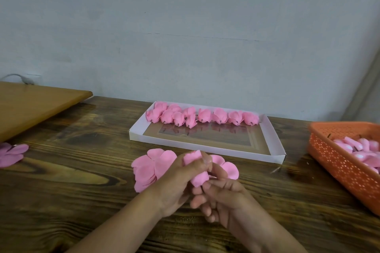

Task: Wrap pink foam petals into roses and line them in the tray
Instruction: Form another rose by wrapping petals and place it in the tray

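One view only, from the head camera. Bare dark wooden table [61, 181] lies open to the left of the hands and between the hands and the white tray [275, 146]; the tray's near rim stands just beyond the hands, and an orange basket [337, 162] closes the right side, running out of frame. A lighter wooden board [30, 104] overhangs the far left corner.

Both forearms enter from the bottom edge and meet at centre. The left hand [176, 183] grips a half-wrapped pink rose [197, 170], its fingers curled round the foam. The right hand [224, 197] sits under and beside it, fingers bent, pinching the lower end of the same rose. Loose petals [152, 168] lie flat on the table, directly behind the hands.

Finished roses [203, 116] stand in a row along the tray's far wall, doubled up at the left end; the near part of the tray is bare. More pink pieces [362, 150] fill the basket, and a few petals [12, 154] lie at the left edge. A plain grey wall [185, 26] backs the table.
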Tool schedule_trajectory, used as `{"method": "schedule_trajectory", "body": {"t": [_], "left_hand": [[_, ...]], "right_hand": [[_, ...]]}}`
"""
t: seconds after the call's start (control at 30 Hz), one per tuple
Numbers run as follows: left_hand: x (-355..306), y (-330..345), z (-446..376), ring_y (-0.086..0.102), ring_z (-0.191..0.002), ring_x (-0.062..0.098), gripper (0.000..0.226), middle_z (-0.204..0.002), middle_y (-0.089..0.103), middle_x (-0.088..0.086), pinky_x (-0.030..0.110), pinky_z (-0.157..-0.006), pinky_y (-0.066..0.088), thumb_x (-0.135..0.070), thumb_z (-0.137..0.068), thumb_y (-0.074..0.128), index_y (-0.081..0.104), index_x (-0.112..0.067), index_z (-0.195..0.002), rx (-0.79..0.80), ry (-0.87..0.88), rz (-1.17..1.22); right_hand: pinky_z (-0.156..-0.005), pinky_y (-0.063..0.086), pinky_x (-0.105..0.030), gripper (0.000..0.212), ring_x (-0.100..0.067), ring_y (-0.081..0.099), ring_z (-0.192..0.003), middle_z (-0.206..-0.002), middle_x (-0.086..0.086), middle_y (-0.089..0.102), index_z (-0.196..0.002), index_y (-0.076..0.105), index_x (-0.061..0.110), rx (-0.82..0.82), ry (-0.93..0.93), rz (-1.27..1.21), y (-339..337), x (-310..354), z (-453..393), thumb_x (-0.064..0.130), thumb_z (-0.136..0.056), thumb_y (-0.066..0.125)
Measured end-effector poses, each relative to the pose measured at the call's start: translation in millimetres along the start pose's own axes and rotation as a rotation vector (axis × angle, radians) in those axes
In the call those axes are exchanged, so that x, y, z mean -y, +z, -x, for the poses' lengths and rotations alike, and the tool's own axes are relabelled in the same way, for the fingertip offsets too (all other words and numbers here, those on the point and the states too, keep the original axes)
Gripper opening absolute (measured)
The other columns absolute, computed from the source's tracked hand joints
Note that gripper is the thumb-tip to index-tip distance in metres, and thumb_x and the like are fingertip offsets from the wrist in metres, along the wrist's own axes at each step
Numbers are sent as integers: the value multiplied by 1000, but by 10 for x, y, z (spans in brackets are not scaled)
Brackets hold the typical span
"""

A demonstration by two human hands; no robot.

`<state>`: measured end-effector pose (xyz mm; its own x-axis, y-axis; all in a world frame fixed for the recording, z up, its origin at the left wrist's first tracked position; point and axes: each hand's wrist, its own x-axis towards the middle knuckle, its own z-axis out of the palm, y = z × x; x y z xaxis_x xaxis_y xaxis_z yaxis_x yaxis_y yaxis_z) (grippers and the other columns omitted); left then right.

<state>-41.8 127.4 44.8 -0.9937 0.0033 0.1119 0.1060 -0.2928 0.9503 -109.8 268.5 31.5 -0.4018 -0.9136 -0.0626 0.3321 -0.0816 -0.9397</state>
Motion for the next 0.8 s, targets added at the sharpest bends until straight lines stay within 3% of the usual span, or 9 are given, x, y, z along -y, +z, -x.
{"method": "schedule_trajectory", "body": {"t": [0.07, 0.17, 0.3, 0.4, 0.47, 0.57, 0.67, 0.8], "left_hand": [[22, 10, -6, 53, -52, 22, 42, -86, 57, 24, 38, -59, 59, -62, -79, 74, 73, -20, -81, -4, 6, -7], [72, 34, -41, 47, -47, 19, 49, -84, 52, 34, 35, -52, 56, -63, -77, 75, 70, -15, -74, -84, 30, 38], [109, 65, -80, 37, -69, 23, 42, -65, 58, 7, 28, -44, 50, -54, -79, 71, 62, -19, -59, -195, 54, 106], [123, 60, -97, 40, -59, 20, 42, -60, 57, 1, 23, -43, 44, -55, -77, 70, 58, -20, -56, -249, 44, 111], [136, 52, -106, 46, -54, 20, 42, -58, 56, -2, 24, -52, 42, -56, -75, 70, 58, -23, -53, -284, 45, 95], [149, 37, -118, 49, -59, 16, 41, -57, 55, -3, 33, -66, 35, -56, -75, 71, 58, -25, -52, -341, 62, 87], [156, 37, -127, 56, -57, 15, 45, -57, 53, 0, 30, -61, 48, -53, -80, 74, 55, -21, -53, -392, 81, 116], [152, 67, -153, 52, -50, 14, 43, -51, 45, -1, 25, -53, 52, -52, -74, 76, 54, -22, -52, -498, 130, 195]], "right_hand": [[-51, 42, -20, 19, -11, 54, -56, -75, -12, 72, -81, 79, 10, -47, -33, 46, 11, -36, -7, 24, -82, 67], [-49, 40, -20, 14, -11, 51, -54, -71, -11, 72, -74, 79, 11, -143, -93, 151, 43, -73, -23, 22, -81, 73], [-51, 43, -19, 20, -9, 52, -53, -70, -13, 73, -73, 80, 8, -242, -198, 263, 62, -98, -30, 15, -88, 68], [-53, 43, -17, 31, -9, 51, -52, -58, -10, 65, -68, 80, 11, -299, -264, 391, 65, -131, -30, 3, -93, 62], [-54, 47, -16, 35, -7, 56, -51, -54, -3, 66, -65, 79, 13, -321, -311, 438, 80, -143, -27, 1, -93, 62], [-56, 55, -31, 29, -10, 62, -55, -57, 0, 67, -65, 75, 11, -374, -421, 616, 97, -181, -33, 11, -91, 62], [-48, 40, -25, 26, 0, 40, -48, -48, 6, 48, -64, 69, 12, -485, -529, 905, 73, -249, -26, 23, -85, 60], [-51, 45, -35, 31, -19, 51, -50, -52, 1, 58, -64, 71, 11, -534, -529, 1015, 102, -276, -7, 30, -84, 58]]}}
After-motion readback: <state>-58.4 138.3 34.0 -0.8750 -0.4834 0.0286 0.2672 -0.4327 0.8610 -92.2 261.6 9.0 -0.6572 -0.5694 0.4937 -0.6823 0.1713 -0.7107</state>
